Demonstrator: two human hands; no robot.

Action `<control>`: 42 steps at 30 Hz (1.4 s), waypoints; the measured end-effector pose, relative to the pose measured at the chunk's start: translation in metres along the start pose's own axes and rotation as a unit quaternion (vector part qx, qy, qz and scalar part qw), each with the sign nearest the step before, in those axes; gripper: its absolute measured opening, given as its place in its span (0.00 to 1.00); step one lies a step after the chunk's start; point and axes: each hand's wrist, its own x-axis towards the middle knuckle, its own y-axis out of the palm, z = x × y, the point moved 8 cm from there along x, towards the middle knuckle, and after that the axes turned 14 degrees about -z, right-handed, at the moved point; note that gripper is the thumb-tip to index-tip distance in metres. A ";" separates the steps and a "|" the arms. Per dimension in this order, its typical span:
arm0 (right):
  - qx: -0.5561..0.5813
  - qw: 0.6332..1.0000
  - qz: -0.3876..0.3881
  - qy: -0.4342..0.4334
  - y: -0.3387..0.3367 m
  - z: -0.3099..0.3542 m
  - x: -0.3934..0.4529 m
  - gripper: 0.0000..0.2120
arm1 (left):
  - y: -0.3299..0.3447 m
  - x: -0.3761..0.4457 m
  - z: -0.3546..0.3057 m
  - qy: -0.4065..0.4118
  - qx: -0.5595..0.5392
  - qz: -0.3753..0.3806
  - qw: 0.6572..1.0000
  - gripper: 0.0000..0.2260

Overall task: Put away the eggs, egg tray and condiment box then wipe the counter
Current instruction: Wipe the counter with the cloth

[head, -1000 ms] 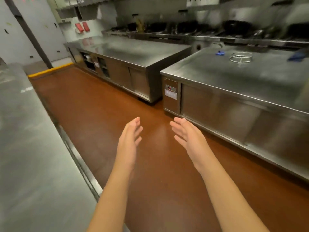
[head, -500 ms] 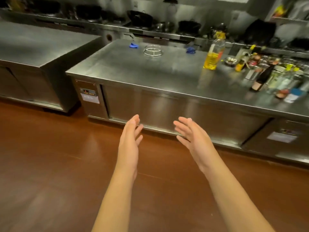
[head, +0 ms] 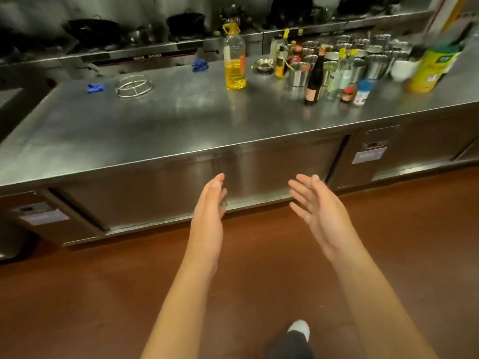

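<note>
We hold both arms out in front of us over the brown floor [head: 77,294], facing the long stainless-steel desk [head: 155,125]. Our left hand [head: 208,216] is turned edge-on with its fingers straight and together, its grip slack and holding nothing. Our right hand [head: 320,212] faces palm inward with the fingers spread and straight, its grip likewise wide and holding nothing. The two hands are apart from each other, in front of the desk's steel cabinet doors [head: 259,172] and short of its top.

We cannot make out eggs, an egg tray or a condiment box anywhere on the desk. On its top stand a clear plastic bottle of yellow oil with a yellow handle [head: 234,64], a round wire ring stand [head: 134,85] to its left, and two small crumpled blue things, one [head: 96,88] near the ring and one [head: 200,65] near the back edge. To the right of the oil are a dark glass bottle [head: 315,81], a cluster of steel cups [head: 363,58], small sauce bottles, and a blurred yellow-and-green container [head: 432,68]. Dark woks [head: 93,32] sit on the range behind. A white shoe toe [head: 299,327] shows at the bottom edge.
</note>
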 end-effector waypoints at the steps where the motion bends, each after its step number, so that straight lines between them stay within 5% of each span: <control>1: 0.016 1.000 0.000 -0.004 -0.001 0.010 0.018 0.18 | 0.016 0.010 -0.009 0.012 0.005 -0.002 1.000 0.23; 11: 0.059 0.997 -0.001 -0.050 -0.045 0.109 0.149 0.21 | 0.193 0.082 -0.075 0.063 -0.055 0.034 0.996 0.20; 24: 0.099 0.972 -0.212 -0.033 -0.222 0.140 0.288 0.16 | 0.470 0.138 -0.032 0.017 -0.020 0.243 0.970 0.21; 34: 0.041 0.916 -0.381 -0.119 -0.340 0.230 0.384 0.15 | 0.713 0.169 -0.040 -0.023 -0.053 0.407 0.912 0.23; 42: 0.078 0.871 -0.473 -0.106 -0.460 0.229 0.426 0.17 | 0.860 0.111 -0.030 -0.029 -0.037 0.524 0.850 0.24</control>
